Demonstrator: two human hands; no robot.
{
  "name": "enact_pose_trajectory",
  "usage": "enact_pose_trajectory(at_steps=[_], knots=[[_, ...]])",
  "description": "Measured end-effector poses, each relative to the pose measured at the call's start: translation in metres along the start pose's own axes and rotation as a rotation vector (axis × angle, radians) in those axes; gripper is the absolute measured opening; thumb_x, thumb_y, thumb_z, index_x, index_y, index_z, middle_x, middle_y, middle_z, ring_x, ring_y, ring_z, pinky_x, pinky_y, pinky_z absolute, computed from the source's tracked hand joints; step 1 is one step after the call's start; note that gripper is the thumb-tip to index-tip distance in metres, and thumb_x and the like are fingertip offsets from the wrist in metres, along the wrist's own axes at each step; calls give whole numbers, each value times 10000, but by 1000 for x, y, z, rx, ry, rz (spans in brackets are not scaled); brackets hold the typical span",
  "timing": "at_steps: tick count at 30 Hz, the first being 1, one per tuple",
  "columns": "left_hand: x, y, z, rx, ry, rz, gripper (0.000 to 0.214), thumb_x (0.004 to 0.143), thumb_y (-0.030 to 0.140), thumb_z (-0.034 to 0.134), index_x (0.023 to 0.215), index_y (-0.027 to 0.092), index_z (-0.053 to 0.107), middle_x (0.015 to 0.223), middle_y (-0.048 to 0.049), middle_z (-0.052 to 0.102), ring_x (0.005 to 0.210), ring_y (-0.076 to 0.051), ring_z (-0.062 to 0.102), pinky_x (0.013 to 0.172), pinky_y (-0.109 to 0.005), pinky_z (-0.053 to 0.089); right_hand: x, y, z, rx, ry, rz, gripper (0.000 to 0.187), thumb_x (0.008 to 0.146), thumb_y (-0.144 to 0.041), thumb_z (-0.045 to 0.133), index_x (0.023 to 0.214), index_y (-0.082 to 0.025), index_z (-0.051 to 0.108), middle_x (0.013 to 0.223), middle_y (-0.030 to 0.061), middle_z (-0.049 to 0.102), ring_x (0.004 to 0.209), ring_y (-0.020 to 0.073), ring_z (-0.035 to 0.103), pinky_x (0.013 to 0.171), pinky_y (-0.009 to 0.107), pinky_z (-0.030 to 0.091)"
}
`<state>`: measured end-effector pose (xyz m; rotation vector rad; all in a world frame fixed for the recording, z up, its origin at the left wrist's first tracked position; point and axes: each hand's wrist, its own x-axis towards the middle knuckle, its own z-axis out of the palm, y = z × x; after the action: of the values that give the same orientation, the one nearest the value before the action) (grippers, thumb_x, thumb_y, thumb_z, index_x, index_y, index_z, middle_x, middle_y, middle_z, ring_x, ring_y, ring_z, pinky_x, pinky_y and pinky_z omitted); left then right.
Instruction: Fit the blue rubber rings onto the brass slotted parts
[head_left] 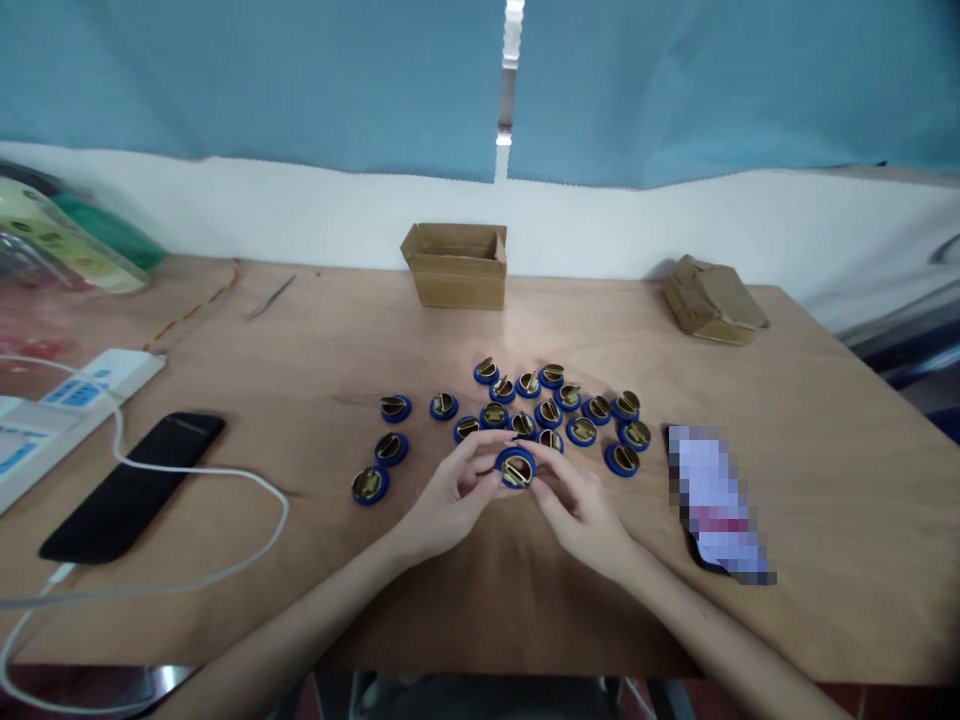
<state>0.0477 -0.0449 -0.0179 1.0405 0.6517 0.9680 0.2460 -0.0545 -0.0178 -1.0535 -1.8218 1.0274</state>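
Both my hands meet over the middle of the wooden table [787,400]. My left hand [450,495] and my right hand [577,505] pinch one small round blue part with a brass clip [516,467] between their fingertips. Just beyond them lies a cluster of several like blue-and-brass parts [551,405]. Three more such parts [386,445] sit apart to the left of my left hand.
A black phone [131,485] with a white cable [225,475] and a white power strip [67,400] lie at the left. An open cardboard box [456,265] stands at the back, a closed packet [712,300] at back right. A second phone [716,510] lies right of my hands.
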Motion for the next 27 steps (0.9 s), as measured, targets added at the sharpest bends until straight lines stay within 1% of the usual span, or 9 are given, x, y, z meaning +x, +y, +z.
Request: enact_pose_trajectory(at_steps=[3, 6, 10, 13, 15, 17, 20, 23, 27], knots=[[-1, -1, 0, -63, 3, -32, 363, 965, 302, 650, 1301, 216, 546, 1253, -121, 706, 1201, -270, 676, 1007, -448, 591, 2, 0, 0, -61, 33, -51, 408, 978, -164, 500, 1369, -256, 568, 1259, 89, 722, 1087, 225, 730, 959, 407, 602], [-2, -1, 1, -103, 15, -59, 387, 946, 299, 682, 1295, 216, 535, 1189, -110, 733, 1127, -238, 709, 985, -416, 594, 3, -1, -1, -155, 56, -140, 422, 962, -146, 518, 1368, -248, 570, 1263, 90, 723, 1110, 224, 723, 979, 399, 593], [-2, 1, 2, -81, 29, -76, 409, 941, 284, 692, 1302, 216, 512, 1111, -95, 762, 1010, -182, 740, 950, -341, 588, 2, -1, -1, -243, 89, -226, 451, 941, -128, 537, 1376, -242, 565, 1235, 91, 736, 1086, 224, 734, 927, 369, 617], [-2, 4, 2, -54, 10, -80, 402, 951, 274, 676, 1308, 218, 501, 1092, -99, 769, 965, -179, 749, 922, -337, 590, 2, -1, -2, -264, 103, -256, 462, 929, -119, 542, 1373, -244, 570, 1215, 87, 745, 1065, 224, 743, 910, 363, 626], [-1, 6, 3, -11, 6, -93, 383, 956, 265, 664, 1305, 219, 515, 1122, -105, 761, 1006, -199, 744, 958, -369, 579, 2, -1, -4, -266, 101, -265, 461, 916, -118, 553, 1358, -242, 585, 1196, 79, 753, 1044, 222, 751, 900, 357, 630], [-1, 6, 4, 47, 11, -95, 364, 956, 261, 656, 1300, 225, 544, 1199, -111, 735, 1114, -231, 713, 1006, -403, 560, 3, 0, -6, -249, 94, -251, 460, 897, -114, 564, 1334, -249, 608, 1174, 59, 762, 1001, 215, 762, 884, 349, 636], [-1, 6, 4, 134, 17, -80, 338, 969, 261, 621, 1303, 236, 574, 1303, -109, 686, 1246, -253, 643, 1041, -406, 542, 4, 1, -9, -232, 96, -226, 463, 879, -107, 571, 1313, -256, 635, 1160, 44, 771, 945, 208, 773, 875, 360, 641], [-1, 7, 3, 221, 15, -56, 312, 1002, 273, 548, 1310, 238, 582, 1333, -101, 666, 1230, -240, 643, 1009, -376, 555, 4, 3, -10, -254, 111, -235, 447, 893, -115, 581, 1313, -253, 646, 1147, 51, 778, 927, 206, 776, 872, 374, 643], [-1, 7, 0, 467, 54, 37, 272, 1026, 265, 480, 1260, 228, 615, 1288, -84, 672, 1185, -227, 640, 1001, -352, 525, 5, 3, -10, -288, 134, -281, 362, 913, -142, 614, 1253, -247, 683, 1095, 55, 792, 906, 206, 780, 811, 354, 650]])
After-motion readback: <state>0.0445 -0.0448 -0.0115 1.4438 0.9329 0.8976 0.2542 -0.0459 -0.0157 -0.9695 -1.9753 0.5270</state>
